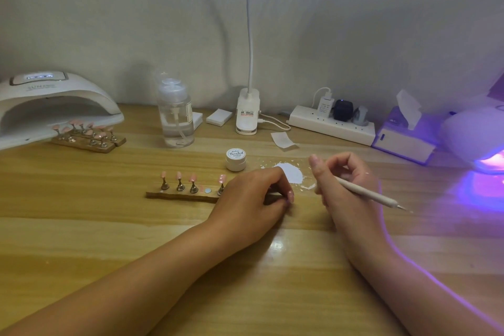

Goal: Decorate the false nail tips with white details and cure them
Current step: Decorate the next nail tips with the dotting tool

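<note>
A wooden holder strip (180, 195) at mid-table carries several pink nail tips (179, 175) on metal stands, with one bare magnet spot. My left hand (253, 199) rests at the strip's right end, fingers curled, pinching a small pink nail tip (290, 195) that is mostly hidden. My right hand (346, 188) grips a thin white brush pen (376, 195), whose fine tip points right, away from the tips. A smear of white paint (291, 172) lies on the table between the hands. Behind it stands a small white gel jar (236, 159).
A white curing lamp (54, 101) sits at far left with two more holders of pink tips (87, 136) at its mouth. A second lamp (480, 142) glows purple at far right. A clear pump bottle (176, 114), clip lamp base (246, 114), power strip (332, 124) and tissue box (403, 139) line the back.
</note>
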The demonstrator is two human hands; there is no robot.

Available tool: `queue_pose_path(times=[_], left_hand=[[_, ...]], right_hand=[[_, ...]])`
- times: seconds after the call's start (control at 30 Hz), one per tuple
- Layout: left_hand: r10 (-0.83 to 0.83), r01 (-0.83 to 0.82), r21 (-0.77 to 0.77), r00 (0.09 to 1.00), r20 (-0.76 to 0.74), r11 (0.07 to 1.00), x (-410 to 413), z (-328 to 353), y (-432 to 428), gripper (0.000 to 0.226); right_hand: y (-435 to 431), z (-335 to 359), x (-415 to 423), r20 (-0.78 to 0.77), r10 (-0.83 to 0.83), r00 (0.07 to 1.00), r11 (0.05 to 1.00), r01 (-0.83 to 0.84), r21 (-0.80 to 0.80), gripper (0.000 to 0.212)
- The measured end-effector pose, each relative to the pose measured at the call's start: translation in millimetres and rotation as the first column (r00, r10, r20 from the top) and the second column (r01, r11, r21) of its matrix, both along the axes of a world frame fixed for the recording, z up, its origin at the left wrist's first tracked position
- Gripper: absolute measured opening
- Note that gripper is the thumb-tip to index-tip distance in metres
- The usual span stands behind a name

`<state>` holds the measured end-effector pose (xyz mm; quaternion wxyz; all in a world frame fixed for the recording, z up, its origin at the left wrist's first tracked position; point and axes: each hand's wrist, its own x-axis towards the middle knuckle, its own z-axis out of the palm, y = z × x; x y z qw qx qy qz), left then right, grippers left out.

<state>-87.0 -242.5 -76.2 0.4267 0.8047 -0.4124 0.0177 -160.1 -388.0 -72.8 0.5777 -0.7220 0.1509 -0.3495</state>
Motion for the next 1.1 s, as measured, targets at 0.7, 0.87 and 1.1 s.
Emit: queue_pose_path(times=[0.7,0.87,1.1], left_hand=[[0.029,-0.029,0.031,1.000,0.002,0.999,-1,1,0,0.011],[0.038,-0.037,0.012,0.999,-0.025,0.999,0,0,1,0.011],[0.029,-0.029,0.015,0.999,-0.022,0.999,1,-1,1,0.013]], right_hand=[[-3,-2,1,-0.232,0.016,0.973,1.000,-0.021,-0.019,0.014],[-1,3,1,-0.116,0.027,0.993,0.997,-0.018,0.080,0.008],[6,7,-5,-0.067,0.063,0.996,0.977,-0.048,0.208,0.018]])
